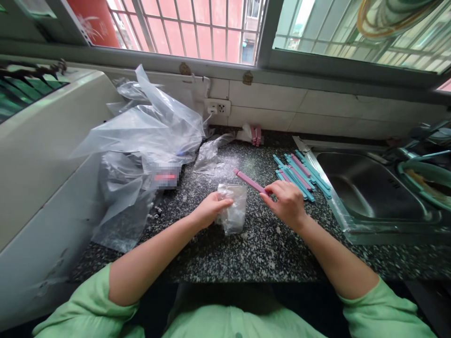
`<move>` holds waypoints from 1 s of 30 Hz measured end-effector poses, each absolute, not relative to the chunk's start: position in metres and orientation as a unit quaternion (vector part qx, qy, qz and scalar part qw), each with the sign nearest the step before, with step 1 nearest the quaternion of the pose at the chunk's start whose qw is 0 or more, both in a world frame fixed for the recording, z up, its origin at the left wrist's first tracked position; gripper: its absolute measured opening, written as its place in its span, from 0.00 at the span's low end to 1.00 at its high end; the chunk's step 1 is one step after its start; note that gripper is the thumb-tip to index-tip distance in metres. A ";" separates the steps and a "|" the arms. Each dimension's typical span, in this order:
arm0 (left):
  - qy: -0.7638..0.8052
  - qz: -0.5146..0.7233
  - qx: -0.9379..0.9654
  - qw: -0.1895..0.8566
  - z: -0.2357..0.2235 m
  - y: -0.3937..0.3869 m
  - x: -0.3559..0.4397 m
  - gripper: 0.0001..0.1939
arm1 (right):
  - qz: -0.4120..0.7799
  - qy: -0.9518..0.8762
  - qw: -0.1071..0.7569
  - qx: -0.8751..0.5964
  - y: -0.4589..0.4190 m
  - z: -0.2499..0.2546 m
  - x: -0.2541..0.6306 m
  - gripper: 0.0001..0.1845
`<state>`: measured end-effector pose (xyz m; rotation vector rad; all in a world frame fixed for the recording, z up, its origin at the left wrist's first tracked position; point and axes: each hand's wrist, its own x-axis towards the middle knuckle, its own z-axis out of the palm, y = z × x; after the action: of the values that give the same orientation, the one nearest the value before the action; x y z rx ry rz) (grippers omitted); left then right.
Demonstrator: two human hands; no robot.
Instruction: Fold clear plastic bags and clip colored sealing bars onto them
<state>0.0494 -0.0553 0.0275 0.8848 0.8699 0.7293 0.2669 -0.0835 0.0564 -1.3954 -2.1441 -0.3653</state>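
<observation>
My left hand point(210, 209) pinches a small clear plastic bag point(235, 211) between thumb and fingers, above the speckled counter. Just to its right, my right hand point(286, 201) grips one end of a flat pink plastic strip point(251, 182). The strip's far end points up and left, over the upper edge of the bag but apart from it as far as I can see. Right of my right hand lies a loose pile of similar blue strips point(319, 180) with a few pink strips point(300, 165) among them. Whether the bag holds anything is unclear.
Large crumpled plastic bags point(141, 131) cover the counter's left side, beside a white appliance point(42, 155). A smaller crumpled bag point(211, 152) and a few bagged pink strips point(256, 135) lie near the tiled wall. A steel sink point(369, 188) borders the pile on the right.
</observation>
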 end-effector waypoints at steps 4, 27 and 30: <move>0.399 0.334 0.420 0.743 0.028 -0.056 0.050 0.18 | -0.120 -0.826 0.284 -0.472 -0.090 0.055 0.253 0.12; 0.371 0.376 0.486 0.696 0.027 -0.058 0.046 0.20 | -0.164 -0.830 0.322 -0.425 -0.093 0.048 0.252 0.11; 0.368 0.371 0.479 0.706 0.026 -0.058 0.046 0.22 | -0.170 -0.830 0.331 -0.416 -0.092 0.047 0.254 0.11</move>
<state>0.0463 -0.0584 0.0259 1.0639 0.8175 0.8246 0.2544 -0.0924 0.0471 -1.0869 -2.1703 -0.4447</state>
